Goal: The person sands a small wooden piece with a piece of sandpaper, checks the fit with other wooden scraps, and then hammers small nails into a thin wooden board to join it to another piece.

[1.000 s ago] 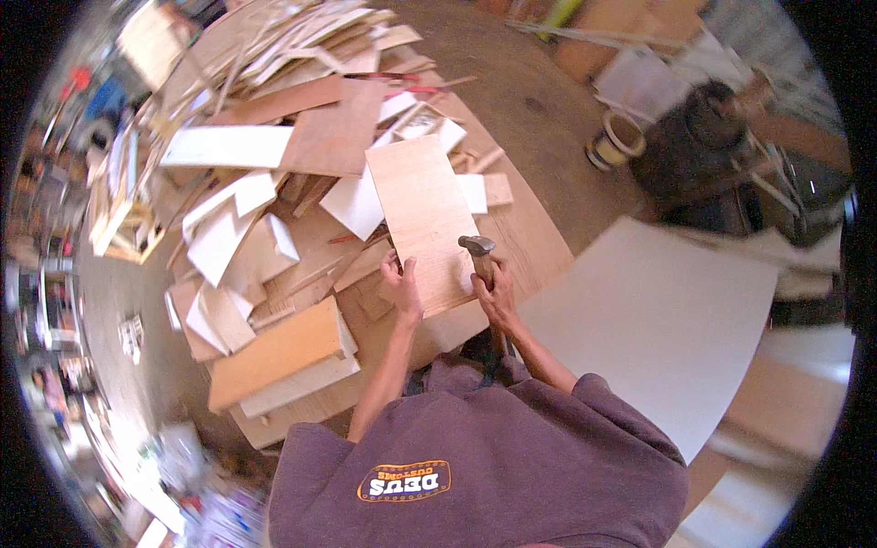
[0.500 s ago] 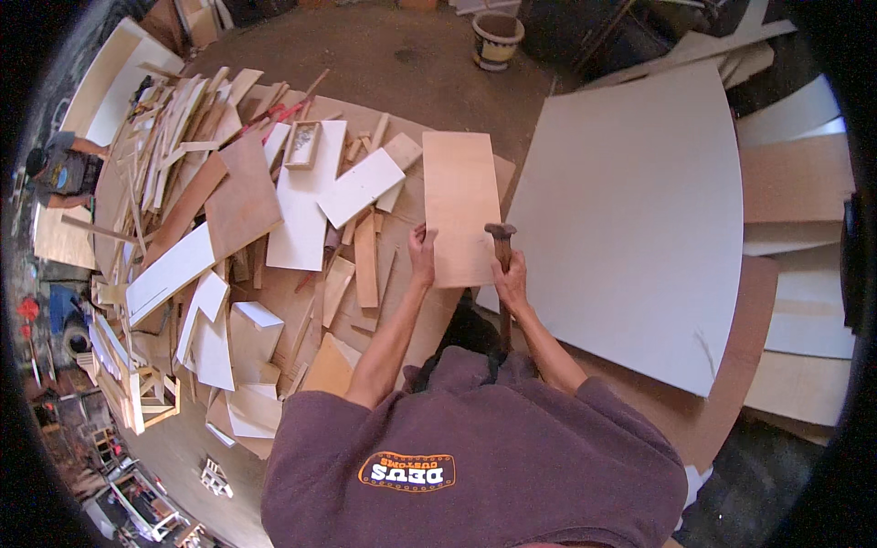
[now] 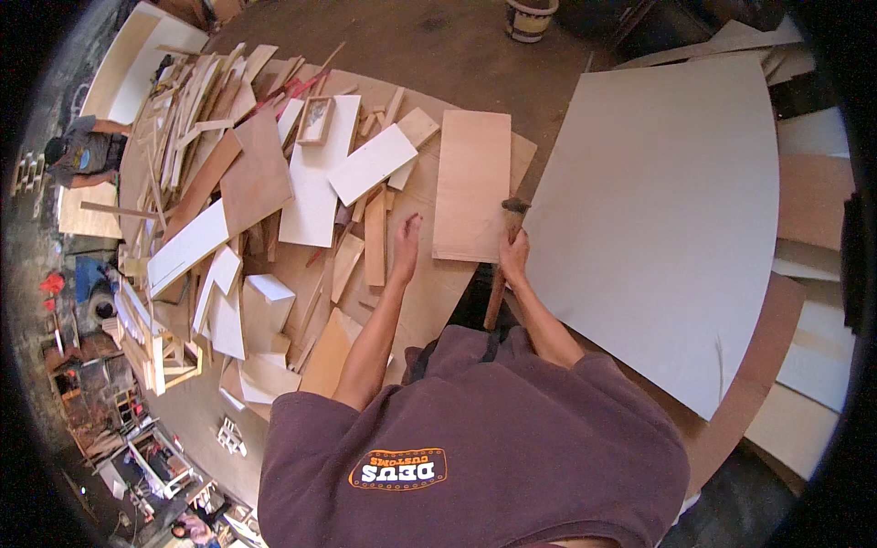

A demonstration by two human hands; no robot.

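Observation:
A rectangular pale wooden board [image 3: 471,183] lies in front of me on the plywood worktop [image 3: 425,283], its near end close to the worktop's edge. My left hand [image 3: 408,242] is off the board's left side, fingers stretched and slightly apart, with nothing in it. In my right hand [image 3: 513,254] is a hammer [image 3: 494,306], gripped by its wooden handle just below the dark head. That hand is at the board's near right corner; whether it touches the board I cannot tell.
Wood offcuts and white panels [image 3: 315,196] cover the left of the worktop, with a small wooden box [image 3: 315,121] of small pieces among them. A large white sheet [image 3: 653,219] lies on the right. A bucket [image 3: 530,20] stands ahead; another person [image 3: 87,155] is far left.
My left hand has let go of the board's left edge and moved away to the left, fingers opening. The right hand still grips the hammer, now tilted. The whole view has shifted slightly.

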